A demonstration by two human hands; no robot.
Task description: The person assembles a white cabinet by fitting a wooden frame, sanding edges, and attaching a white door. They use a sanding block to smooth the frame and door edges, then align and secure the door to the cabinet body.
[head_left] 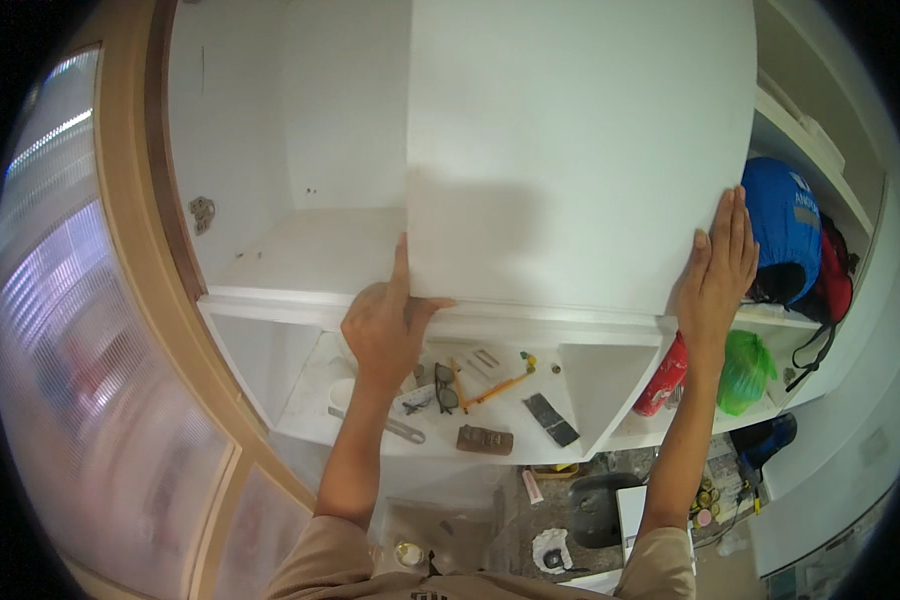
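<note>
A large white cabinet door panel (580, 150) stands across the right part of an upper cabinet opening, its lower edge close to the cabinet's bottom ledge. At its lower left corner is my left hand (383, 325), the index finger pointing up along the side edge and the thumb lying along the bottom edge. My right hand (718, 260) holds the panel's right edge near the bottom, fingers straight and close together, thumb on the front face. To the left of the panel shows the bare white cabinet interior (345, 130), with a rough mark (201, 215) on its side wall.
The shelf below carries glasses (445, 388), a yellow folding rule (495, 391), a wrench (405, 431), a brown block (485, 440) and a dark strip (551, 420). Right shelves hold a blue bag (782, 225) and green plastic bag (745, 372). A ribbed translucent panel (80, 300) stands left.
</note>
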